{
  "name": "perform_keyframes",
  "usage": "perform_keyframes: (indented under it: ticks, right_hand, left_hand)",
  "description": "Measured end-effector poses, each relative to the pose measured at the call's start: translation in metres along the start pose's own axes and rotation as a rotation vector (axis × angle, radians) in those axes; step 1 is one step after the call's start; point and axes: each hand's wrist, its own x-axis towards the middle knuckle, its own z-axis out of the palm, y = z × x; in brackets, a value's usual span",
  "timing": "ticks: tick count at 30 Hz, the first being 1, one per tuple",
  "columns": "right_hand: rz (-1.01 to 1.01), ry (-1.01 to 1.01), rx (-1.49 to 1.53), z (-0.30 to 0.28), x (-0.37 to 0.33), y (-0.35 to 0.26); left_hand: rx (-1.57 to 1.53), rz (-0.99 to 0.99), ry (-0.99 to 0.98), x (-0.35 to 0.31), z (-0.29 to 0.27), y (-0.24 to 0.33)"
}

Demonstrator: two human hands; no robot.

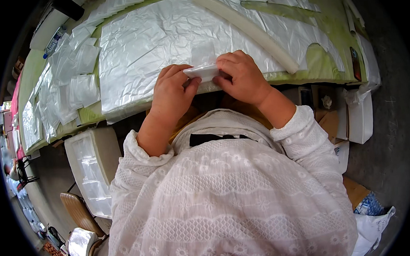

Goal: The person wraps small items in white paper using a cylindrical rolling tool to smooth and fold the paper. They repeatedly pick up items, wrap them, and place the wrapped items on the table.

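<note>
Worktable (pixel 330 63) draped in clear plastic sheeting (pixel 155 43) lies beyond the grip. Left hand (pixel 172 93) and right hand (pixel 244 78) pinch opposite ends of a small white folded piece (pixel 203 72), probably plastic, pressed flat at the table's near edge.

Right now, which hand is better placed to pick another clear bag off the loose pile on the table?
Probably the left hand: the loose bag pile lies on its side; the right hand would have to cross over. Both pinch the small white folded piece.
</note>
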Motion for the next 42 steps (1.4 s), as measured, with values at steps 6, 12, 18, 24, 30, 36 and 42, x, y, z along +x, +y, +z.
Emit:
perform_keyframes:
  ticks: [6, 12, 18, 24, 30, 36, 42]
  right_hand:
    - [0.073, 0.085, -0.118, 0.016, 0.003, 0.004]
    - [0.178, 0.083, -0.336, 0.028, 0.013, -0.001]
    - [0.228, 0.027, -0.33, 0.026, 0.017, 0.001]
    - [0.268, -0.07, -0.265, 0.016, 0.024, 0.002]
    - [0.424, -0.311, -0.207, 0.002, 0.038, 0.002]
    - [0.256, -0.403, -0.133, -0.007, 0.002, -0.052]
    - [0.433, -0.052, 0.405, 0.019, -0.051, -0.083]
  left_hand:
    - [0.125, -0.009, 0.023, 0.012, 0.0, 0.0]
    - [0.257, -0.062, 0.053, 0.023, 0.01, -0.002]
    - [0.303, -0.025, 0.015, 0.027, 0.013, -0.003]
    - [0.477, 0.036, -0.156, 0.024, 0.014, 0.008]
    - [-0.439, -0.159, 0.013, -0.059, 0.004, 0.025]
    - [-1.224, -0.926, 0.048, -0.078, 0.021, 0.044]
    - [-1.267, -0.846, 0.349, -0.082, 0.017, 0.053]
